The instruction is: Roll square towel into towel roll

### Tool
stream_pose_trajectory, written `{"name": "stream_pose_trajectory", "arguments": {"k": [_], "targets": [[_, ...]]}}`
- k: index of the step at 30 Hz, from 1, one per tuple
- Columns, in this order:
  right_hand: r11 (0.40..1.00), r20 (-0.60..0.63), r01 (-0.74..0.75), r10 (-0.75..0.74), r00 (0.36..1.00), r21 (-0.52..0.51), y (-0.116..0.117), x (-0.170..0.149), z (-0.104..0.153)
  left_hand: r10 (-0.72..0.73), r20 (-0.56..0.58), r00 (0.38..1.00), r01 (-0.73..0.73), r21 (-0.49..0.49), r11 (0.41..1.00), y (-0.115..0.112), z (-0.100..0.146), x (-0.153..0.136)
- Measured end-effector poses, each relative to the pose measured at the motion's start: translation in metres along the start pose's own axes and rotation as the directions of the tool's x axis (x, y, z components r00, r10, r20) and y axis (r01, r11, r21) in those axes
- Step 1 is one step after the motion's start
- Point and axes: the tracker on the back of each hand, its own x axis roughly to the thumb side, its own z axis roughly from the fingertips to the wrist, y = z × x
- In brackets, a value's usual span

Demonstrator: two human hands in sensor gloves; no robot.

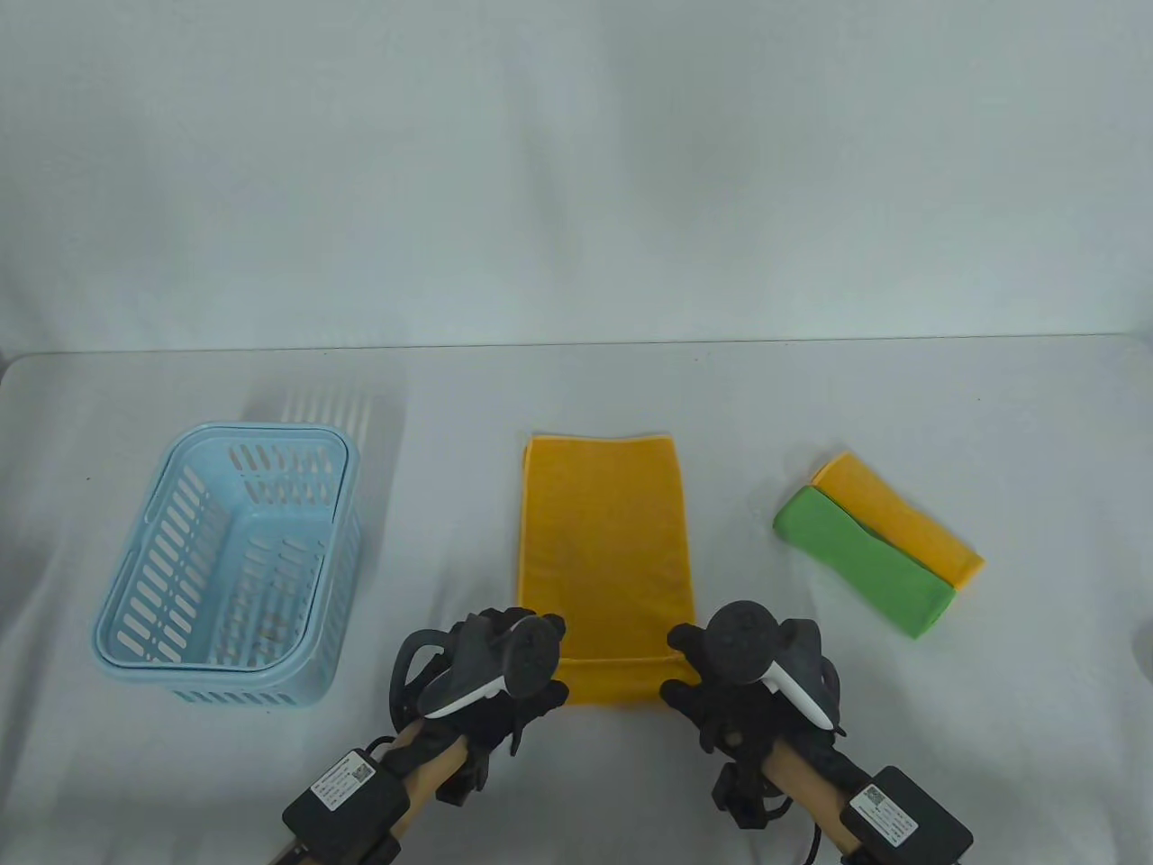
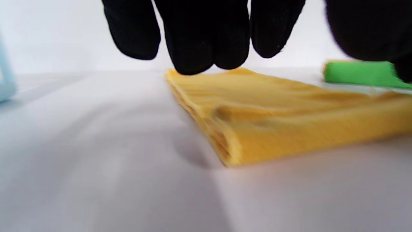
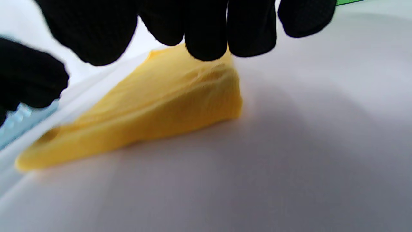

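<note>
Black-gloved, the left hand [image 1: 491,671] and right hand [image 1: 730,689] each have a grip on a near corner of the yellow towel [image 1: 602,550], which lies mid-bench, folded, and looks soft, light and limp.

Bright, even, diffuse light in table view; sharp focus, no glare. Soft faint shadow w/ slat pattern behind blue basket [image 1: 230,563]. Both wrist views blurred: yellow towel [image 2: 289,129] soft-edged, green cloth [image 2: 360,73] smeared, gloved fingers [image 3: 206,35] out of focus. Grey shadow under towel's near corner on white tabletop [image 3: 322,145].
</note>
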Motion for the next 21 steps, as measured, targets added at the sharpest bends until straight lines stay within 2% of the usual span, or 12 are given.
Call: {"name": "stream_pose_trajectory", "arguments": {"k": [4,7,14,21], "targets": [[0.991,-0.001,-0.133,0.133,0.991,0.021,0.015,0.006,-0.004,-0.102,0.025,0.994,0.104,-0.069,0.992,-0.017,-0.005,0.013],[0.971,-0.010,-0.239,0.239,0.971,0.016,0.023,0.006,-0.006,-0.176,0.028,0.984,0.178,-0.074,0.981,-0.025,-0.007,0.015],[0.921,-0.005,-0.387,0.387,0.922,-0.055,0.034,0.005,-0.008,-0.164,0.017,0.986,0.165,-0.080,0.983,-0.031,-0.006,0.008],[0.922,0.013,-0.363,0.368,0.930,-0.139,0.034,0.005,-0.010,-0.149,-0.004,0.989,0.148,-0.092,0.985,-0.034,-0.008,0.003]]}}
